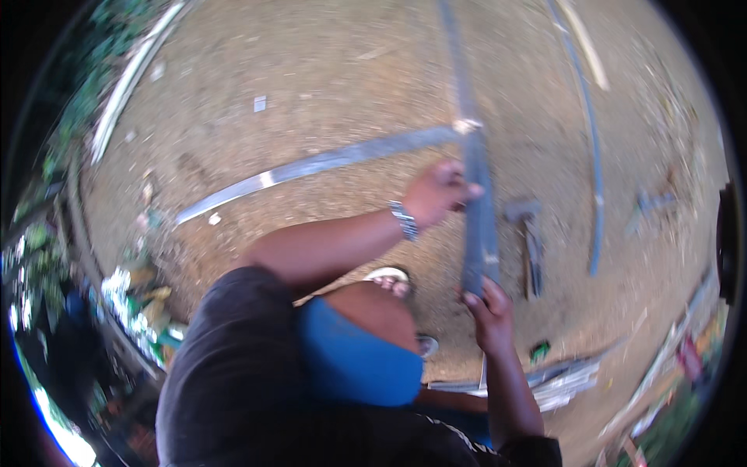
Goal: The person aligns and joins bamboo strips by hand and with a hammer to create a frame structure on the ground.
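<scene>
Both hands (432, 200) (493, 315) touch grey strip (476, 233); shirt lettering (447, 431) unclear.

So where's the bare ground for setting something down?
Mainly two patches: dirt between the hammer and thin blue strip, and a larger one beyond the slanting grey strip, bearing a small pale scrap. It's crowded around the held strip, with left hand, right hand and hammer close by.

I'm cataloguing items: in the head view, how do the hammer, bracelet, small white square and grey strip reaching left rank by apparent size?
Largest to smallest:
1. Grey strip reaching left
2. Hammer
3. Bracelet, perhaps enlarged by nearness to the camera
4. Small white square
</scene>
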Demonstrator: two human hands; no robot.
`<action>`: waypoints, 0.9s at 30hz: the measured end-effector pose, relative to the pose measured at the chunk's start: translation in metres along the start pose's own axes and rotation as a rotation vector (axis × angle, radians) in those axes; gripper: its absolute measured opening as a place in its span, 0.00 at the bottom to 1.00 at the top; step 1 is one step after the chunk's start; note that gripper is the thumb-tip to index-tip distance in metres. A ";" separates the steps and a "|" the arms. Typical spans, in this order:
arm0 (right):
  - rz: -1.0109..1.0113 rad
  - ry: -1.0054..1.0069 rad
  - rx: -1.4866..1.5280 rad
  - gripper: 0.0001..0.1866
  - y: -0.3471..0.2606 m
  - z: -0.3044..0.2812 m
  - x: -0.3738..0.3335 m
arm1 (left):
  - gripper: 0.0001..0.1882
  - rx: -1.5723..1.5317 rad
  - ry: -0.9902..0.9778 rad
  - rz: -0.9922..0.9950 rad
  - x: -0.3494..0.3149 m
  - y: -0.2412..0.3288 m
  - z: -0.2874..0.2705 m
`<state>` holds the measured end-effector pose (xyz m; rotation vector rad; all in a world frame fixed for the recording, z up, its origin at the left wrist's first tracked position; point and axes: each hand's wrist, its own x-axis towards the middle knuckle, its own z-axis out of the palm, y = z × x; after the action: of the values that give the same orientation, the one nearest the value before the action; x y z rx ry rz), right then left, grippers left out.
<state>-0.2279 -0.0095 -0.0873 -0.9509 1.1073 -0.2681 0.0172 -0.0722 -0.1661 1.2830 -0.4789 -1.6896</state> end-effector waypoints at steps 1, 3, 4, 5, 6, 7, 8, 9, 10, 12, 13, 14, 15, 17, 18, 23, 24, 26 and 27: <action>-0.023 0.018 0.010 0.17 0.002 -0.005 -0.007 | 0.17 0.050 -0.038 0.012 -0.001 0.010 0.006; -0.055 0.056 -0.067 0.19 -0.005 -0.013 -0.017 | 0.16 0.143 -0.112 0.069 -0.001 0.028 0.012; -0.058 0.086 -0.159 0.20 -0.019 -0.017 -0.026 | 0.15 0.176 -0.157 0.106 -0.008 0.040 0.012; -0.080 0.092 -0.158 0.20 -0.033 -0.019 -0.030 | 0.15 0.318 -0.140 0.163 -0.018 0.053 0.009; -0.098 0.107 -0.164 0.20 -0.054 -0.022 -0.037 | 0.16 0.452 -0.130 0.213 -0.033 0.081 0.015; -0.113 0.123 -0.171 0.20 -0.075 -0.026 -0.047 | 0.16 0.584 -0.121 0.258 -0.050 0.101 0.021; -0.102 0.116 -0.200 0.19 -0.099 -0.029 -0.055 | 0.15 0.625 -0.054 0.353 -0.065 0.109 0.024; -0.093 0.111 -0.232 0.19 -0.128 -0.032 -0.064 | 0.14 0.665 0.040 0.502 -0.085 0.122 0.028; -0.089 0.111 -0.261 0.19 -0.156 -0.033 -0.073 | 0.13 0.709 0.132 0.653 -0.105 0.137 0.032; -0.047 0.042 -0.325 0.19 -0.208 -0.033 -0.101 | 0.18 0.826 0.247 0.792 -0.148 0.166 0.038; -0.024 0.008 -0.357 0.19 -0.232 -0.030 -0.116 | 0.22 0.893 0.327 0.804 -0.169 0.181 0.041; 0.007 -0.012 -0.381 0.17 -0.253 -0.024 -0.132 | 0.25 0.961 0.408 0.812 -0.190 0.197 0.044; 0.057 -0.050 -0.432 0.16 -0.275 -0.017 -0.150 | 0.29 1.028 0.484 0.820 -0.210 0.212 0.048; 0.161 -0.130 -0.532 0.15 -0.316 -0.002 -0.185 | 0.34 1.203 0.557 0.673 -0.248 0.228 0.053; 0.162 -0.124 -0.533 0.13 -0.334 0.004 -0.205 | 0.36 1.287 0.583 0.615 -0.261 0.235 0.058; 0.329 -0.300 -0.583 0.14 -0.401 -0.017 -0.242 | 0.31 1.311 0.372 0.464 -0.331 0.246 0.048; 0.339 -0.304 -0.611 0.14 -0.404 -0.029 -0.238 | 0.29 1.299 0.190 0.360 -0.340 0.247 0.044; 0.309 -0.365 -0.589 0.15 -0.400 -0.052 -0.220 | 0.28 1.227 0.000 0.256 -0.365 0.235 0.048; 0.277 -0.372 -0.479 0.13 -0.392 -0.065 -0.210 | 0.28 1.180 -0.015 0.269 -0.376 0.215 0.056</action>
<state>-0.2797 -0.1474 0.3377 -1.1928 0.9554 0.4054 0.0692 0.1263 0.2192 1.8609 -1.7293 -1.1381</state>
